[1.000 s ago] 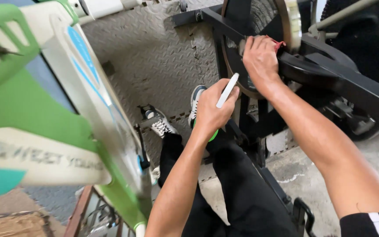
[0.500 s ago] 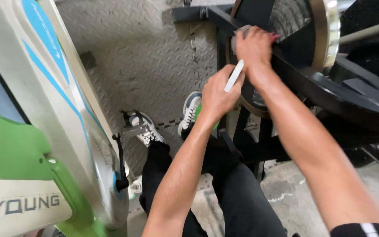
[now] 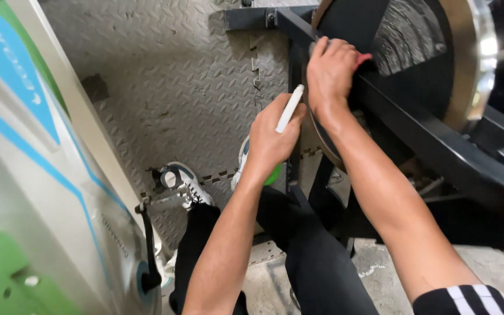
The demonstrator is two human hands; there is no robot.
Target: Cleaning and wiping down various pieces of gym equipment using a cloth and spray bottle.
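Closest to the camera, along the bottom of the frame, you've got the person's legs in black trousers (image 3: 316, 262), and a short black sleeve with white stripes (image 3: 465, 298) peeks in at the lower right corner. Both bare forearms run up from there toward the middle of the picture.

The whole left side is filled by a big white machine housing with blue and green panels (image 3: 36, 192), with a black strap or lever (image 3: 149, 245) hanging down its lower edge.

A bit further out, just left of centre, the white and grey sneakers (image 3: 186, 182) sit on the grey diamond-plate metal floor (image 3: 164, 87). There's a bit of bright green showing under the left wrist, can't really tell what it belongs to.

The left hand (image 3: 272, 140) is in the middle of the frame, its grip closed around a slim white marker-like stick (image 3: 290, 109), which pokes up and to the right out of the fist. It's just beside the right wrist, not obviously touching it.

Farthest out, upper centre, the right hand (image 3: 331, 70) has its grip curled over the edge of a black steel frame bar (image 3: 415, 125), fingers pressed down where the bar crosses a large dark metal flywheel disc with a shiny brass-coloured rim (image 3: 468, 64). Something small and red sits right at the fingertips, too hidden to identify.
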